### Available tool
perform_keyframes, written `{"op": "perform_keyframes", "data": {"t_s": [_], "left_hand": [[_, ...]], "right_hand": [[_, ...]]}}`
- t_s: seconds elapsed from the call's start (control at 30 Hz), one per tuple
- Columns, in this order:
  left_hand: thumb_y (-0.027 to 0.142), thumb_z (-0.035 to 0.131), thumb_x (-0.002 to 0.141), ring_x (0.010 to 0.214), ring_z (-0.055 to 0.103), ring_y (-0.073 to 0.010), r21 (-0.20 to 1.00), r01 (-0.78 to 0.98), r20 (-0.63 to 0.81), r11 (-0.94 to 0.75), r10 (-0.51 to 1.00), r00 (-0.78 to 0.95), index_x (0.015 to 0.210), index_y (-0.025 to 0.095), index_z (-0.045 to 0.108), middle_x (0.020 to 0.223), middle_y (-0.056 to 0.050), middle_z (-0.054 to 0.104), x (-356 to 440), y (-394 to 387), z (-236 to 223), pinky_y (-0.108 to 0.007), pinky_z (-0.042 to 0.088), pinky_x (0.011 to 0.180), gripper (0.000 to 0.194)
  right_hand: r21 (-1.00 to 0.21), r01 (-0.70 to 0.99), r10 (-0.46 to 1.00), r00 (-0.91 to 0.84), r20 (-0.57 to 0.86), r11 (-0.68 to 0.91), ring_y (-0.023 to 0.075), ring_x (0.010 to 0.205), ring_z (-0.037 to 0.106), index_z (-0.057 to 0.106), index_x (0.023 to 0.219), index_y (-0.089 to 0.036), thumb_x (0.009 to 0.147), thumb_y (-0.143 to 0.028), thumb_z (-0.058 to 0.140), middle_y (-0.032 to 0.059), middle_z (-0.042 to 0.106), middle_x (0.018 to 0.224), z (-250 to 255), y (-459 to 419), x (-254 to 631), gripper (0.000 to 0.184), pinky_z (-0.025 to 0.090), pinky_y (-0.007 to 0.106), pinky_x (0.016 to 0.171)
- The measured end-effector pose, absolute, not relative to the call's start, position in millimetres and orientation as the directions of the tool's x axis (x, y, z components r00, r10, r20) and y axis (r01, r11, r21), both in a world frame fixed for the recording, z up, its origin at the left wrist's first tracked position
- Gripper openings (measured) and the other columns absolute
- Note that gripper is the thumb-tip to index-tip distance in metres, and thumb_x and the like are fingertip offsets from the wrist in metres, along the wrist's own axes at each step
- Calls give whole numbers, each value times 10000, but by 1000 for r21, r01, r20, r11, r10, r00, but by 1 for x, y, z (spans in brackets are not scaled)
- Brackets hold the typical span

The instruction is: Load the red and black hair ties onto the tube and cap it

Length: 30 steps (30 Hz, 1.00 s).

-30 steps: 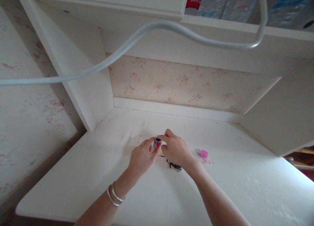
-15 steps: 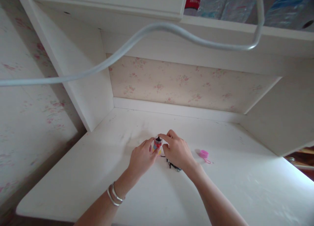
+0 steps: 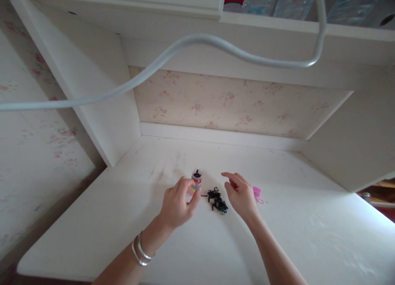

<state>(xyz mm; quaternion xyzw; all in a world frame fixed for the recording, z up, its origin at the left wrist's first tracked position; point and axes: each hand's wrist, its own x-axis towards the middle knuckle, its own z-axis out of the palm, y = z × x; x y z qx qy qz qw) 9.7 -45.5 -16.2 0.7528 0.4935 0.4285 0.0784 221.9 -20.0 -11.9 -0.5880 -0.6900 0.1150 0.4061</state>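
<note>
A small clear jar [image 3: 196,182] with a colourful label stands upright on the white desk, its mouth uncovered and black bands showing at the top. My left hand [image 3: 178,199] has its thumb and fingers around the jar's near side. To the right of the jar lies a loose pile of small black elastic bands [image 3: 217,202]. My right hand [image 3: 241,194] hovers just right of that pile, index finger stretched out, the other fingers curled, nothing visible in it. Partly behind the right hand is a pink lid [image 3: 257,193] with a loop.
The white desk [image 3: 173,256] runs back to a wallpapered panel [image 3: 228,101]. A white cable [image 3: 197,38] hangs across the upper view. Overhead, a shelf [image 3: 277,23] holds plastic bottles [image 3: 262,3]. A side panel [image 3: 354,141] borders the desk on the right.
My right hand has drawn away from the jar's mouth to the right, uncovering the black pile. My left hand's fingers have loosened and slid lower on the jar. The view has shifted slightly.
</note>
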Motion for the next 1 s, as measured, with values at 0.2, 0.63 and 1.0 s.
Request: {"op": "perform_keyframes", "data": {"t_s": [0.2,0.63,1.0], "left_hand": [[323,488,904,703,642,-142,476,722,294,-501,865,406,914,227,629,851,-14,701,34,-54,-34,-256,479,660,170],[261,355,951,795,651,-202,300,844,126,-445,895,427,909,217,603,873,-32,669,61,-54,-55,-297,487,659,256],[234,422,954,753,627,-126,456,671,514,-584,789,336,970,207,583,855,-17,655,35,-55,-29,-224,468,682,164]], "right_hand": [[-705,658,955,-79,285,265,147,614,499,693,899,-205,867,-276,483,-6,513,682,-42,-29,248,224,379,265,590],[-465,754,880,-455,140,464,126,680,565,708,824,-258,808,-229,588,6,582,816,-51,-40,248,125,381,243,626],[-423,773,881,-407,241,472,114,639,538,705,802,-250,895,-251,490,2,553,762,-54,-40,246,234,353,233,597]]}}
